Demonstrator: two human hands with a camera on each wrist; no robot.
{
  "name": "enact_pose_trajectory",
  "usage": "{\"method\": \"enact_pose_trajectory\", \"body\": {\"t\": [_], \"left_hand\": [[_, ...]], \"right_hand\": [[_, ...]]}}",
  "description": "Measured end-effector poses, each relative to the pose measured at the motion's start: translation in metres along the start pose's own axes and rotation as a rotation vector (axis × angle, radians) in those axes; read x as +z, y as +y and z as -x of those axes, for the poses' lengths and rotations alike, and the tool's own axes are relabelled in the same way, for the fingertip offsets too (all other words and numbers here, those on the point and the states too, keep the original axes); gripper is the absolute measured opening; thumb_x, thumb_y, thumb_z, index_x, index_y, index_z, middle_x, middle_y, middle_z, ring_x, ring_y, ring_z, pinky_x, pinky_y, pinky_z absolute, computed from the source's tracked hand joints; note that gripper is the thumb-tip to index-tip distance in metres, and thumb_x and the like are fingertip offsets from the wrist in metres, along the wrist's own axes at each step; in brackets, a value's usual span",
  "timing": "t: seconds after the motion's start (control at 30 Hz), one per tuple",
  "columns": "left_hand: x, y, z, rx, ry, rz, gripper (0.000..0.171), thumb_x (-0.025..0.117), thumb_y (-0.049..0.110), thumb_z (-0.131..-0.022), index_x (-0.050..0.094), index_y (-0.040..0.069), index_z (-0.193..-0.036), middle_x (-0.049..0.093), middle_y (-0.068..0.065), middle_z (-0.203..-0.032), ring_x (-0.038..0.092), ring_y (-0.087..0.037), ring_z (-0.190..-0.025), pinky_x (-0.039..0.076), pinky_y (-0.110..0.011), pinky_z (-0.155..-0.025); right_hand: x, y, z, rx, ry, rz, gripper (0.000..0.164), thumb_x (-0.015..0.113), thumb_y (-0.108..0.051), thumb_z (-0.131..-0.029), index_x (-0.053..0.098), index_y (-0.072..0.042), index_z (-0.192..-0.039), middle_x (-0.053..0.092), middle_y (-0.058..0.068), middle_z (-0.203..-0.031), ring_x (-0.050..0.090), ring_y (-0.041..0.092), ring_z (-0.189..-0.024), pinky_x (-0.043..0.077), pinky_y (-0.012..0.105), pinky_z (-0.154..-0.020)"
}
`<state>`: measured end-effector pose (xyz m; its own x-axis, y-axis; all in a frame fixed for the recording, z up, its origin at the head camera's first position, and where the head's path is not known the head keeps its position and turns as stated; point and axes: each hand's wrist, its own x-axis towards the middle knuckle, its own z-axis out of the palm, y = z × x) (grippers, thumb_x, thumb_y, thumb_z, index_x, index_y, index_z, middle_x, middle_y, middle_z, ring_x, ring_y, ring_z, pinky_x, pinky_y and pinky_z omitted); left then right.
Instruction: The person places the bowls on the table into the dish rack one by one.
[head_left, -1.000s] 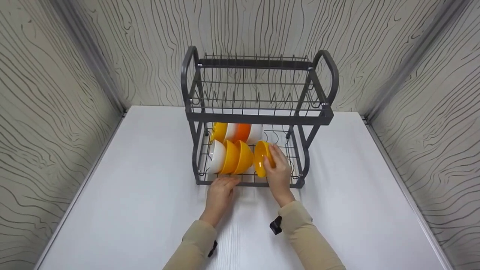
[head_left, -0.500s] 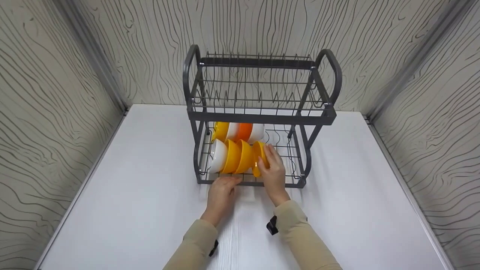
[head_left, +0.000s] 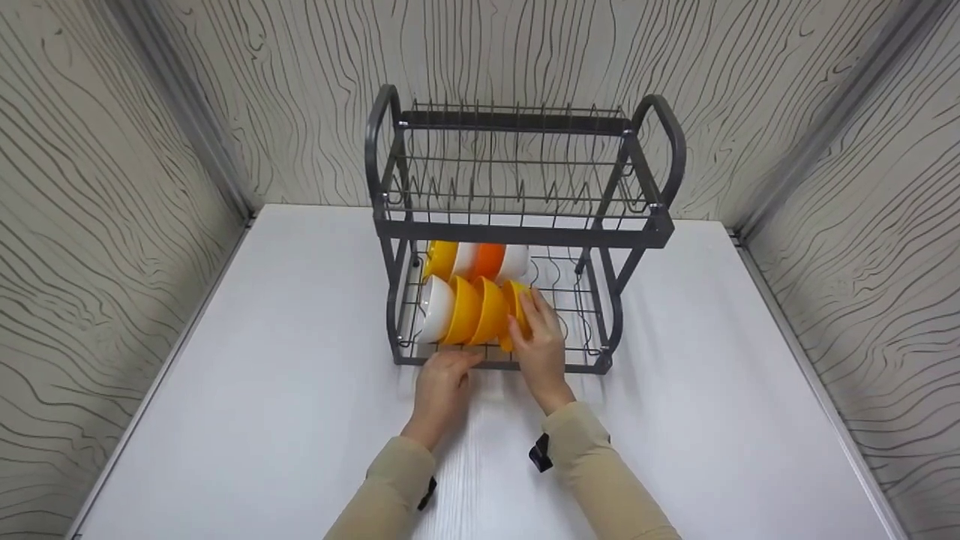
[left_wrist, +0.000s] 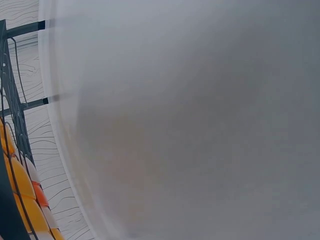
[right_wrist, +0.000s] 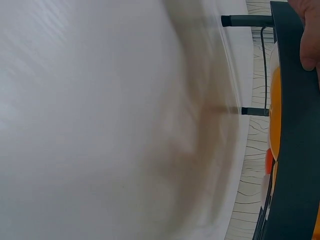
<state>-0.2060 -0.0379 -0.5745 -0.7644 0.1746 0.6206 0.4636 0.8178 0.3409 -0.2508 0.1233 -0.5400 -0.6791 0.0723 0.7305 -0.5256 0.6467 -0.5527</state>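
Observation:
In the head view, my right hand (head_left: 544, 356) grips a yellow bowl (head_left: 516, 294) standing on edge at the right end of the front row. This bowl's rim lies close against two other yellow bowls (head_left: 489, 315) and a white bowl (head_left: 435, 311), all tilted on their sides. They sit on the lower tier of a dark two-tier dish rack (head_left: 525, 237). My left hand (head_left: 439, 394) holds the rack's front bottom rail (head_left: 499, 365), left of the right hand. The right wrist view shows a digit of the left hand (right_wrist: 310, 42) across the rail's face.
Behind the front row stand a yellow bowl (head_left: 441, 260), an orange bowl (head_left: 489, 260) and two white ones. The wire upper tier overhangs the lower one. Wood-patterned walls (head_left: 862, 225) enclose the white table (head_left: 300, 337) at the back and sides.
My right hand has moved left with the yellow bowl, bringing it up against the neighbouring yellow bowl. The left hand stays on the rail.

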Motion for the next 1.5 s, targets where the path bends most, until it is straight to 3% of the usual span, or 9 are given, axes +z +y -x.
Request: {"method": "enact_pose_trajectory", "body": {"t": [0.2, 0.47, 1.0, 1.5], "left_hand": [[0.002, -0.001, 0.000, 0.022, 0.021, -0.005, 0.031, 0.064, -0.004, -0.074, 0.073, 0.017, -0.095, 0.072, 0.004, -0.088, 0.064, -0.014, -0.083, 0.051, -0.028, -0.077], [0.003, -0.002, 0.001, 0.051, 0.074, 0.003, 0.039, 0.060, -0.009, -0.069, 0.073, 0.017, -0.094, 0.072, 0.006, -0.090, 0.065, -0.013, -0.085, 0.051, -0.027, -0.079], [0.001, 0.001, 0.001, -0.015, 0.011, -0.014, 0.031, 0.064, -0.004, -0.074, 0.073, 0.017, -0.096, 0.072, 0.006, -0.088, 0.063, -0.012, -0.083, 0.051, -0.027, -0.076], [0.004, -0.002, 0.000, 0.017, 0.065, 0.008, 0.033, 0.064, -0.007, -0.073, 0.074, 0.017, -0.093, 0.072, 0.006, -0.085, 0.064, -0.012, -0.078, 0.051, -0.028, -0.074]], "right_hand": [[0.003, -0.002, 0.001, 0.002, -0.027, 0.037, 0.047, 0.067, -0.016, -0.083, 0.055, -0.002, -0.127, 0.050, 0.017, -0.135, 0.050, 0.031, -0.122, 0.044, 0.037, -0.100], [0.008, -0.003, 0.004, 0.050, -0.055, 0.014, 0.048, 0.067, -0.020, -0.084, 0.054, -0.002, -0.127, 0.047, 0.018, -0.136, 0.047, 0.031, -0.124, 0.041, 0.040, -0.103], [0.010, -0.002, 0.006, 0.120, -0.097, -0.019, 0.050, 0.064, -0.025, -0.086, 0.052, -0.005, -0.130, 0.044, 0.015, -0.138, 0.044, 0.030, -0.126, 0.038, 0.039, -0.106], [0.013, 0.001, 0.009, 0.188, -0.116, -0.088, 0.052, 0.064, -0.032, -0.086, 0.050, -0.006, -0.129, 0.041, 0.014, -0.139, 0.041, 0.028, -0.127, 0.038, 0.042, -0.105]]}}
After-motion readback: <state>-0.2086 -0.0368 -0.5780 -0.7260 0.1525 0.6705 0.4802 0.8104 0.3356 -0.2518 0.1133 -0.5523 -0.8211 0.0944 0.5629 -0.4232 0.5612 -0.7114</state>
